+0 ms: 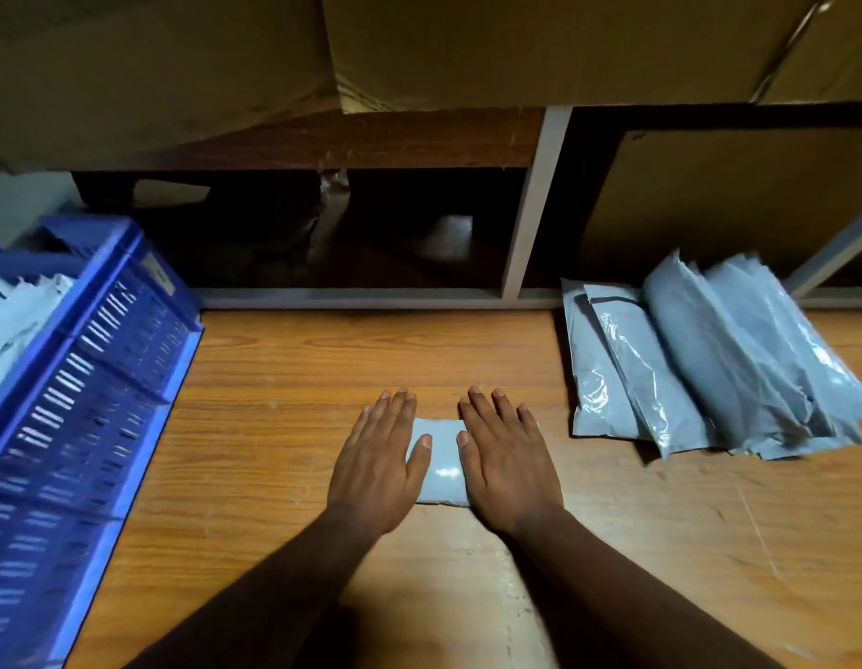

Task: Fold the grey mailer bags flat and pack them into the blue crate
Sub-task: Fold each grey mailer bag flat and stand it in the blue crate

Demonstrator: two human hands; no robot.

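1. Head view: a folded mailer (441, 463) lies flat on the wooden bench (322, 359), near the middle of the scene.
2. The left hand (378, 458) lies palm down on the mailer's left edge, fingers straight and together, grasping nothing.
3. The right hand (508, 463) lies palm down on the mailer's right part, fingers straight and slightly spread, also grasping nothing.
4. The grey strip of mailer shows between the two thumbs.
5. A pile of unfolded mailers (709, 364) lies on the bench to the far right, well apart from the hands, overlapping one another.
6. The blue crate (95, 364) stands at the left edge of the bench, with pale bags (13, 316) inside it.
7. Past the far edge of the bench is a grey frame (535, 205), with cardboard boxes (540, 45) above.
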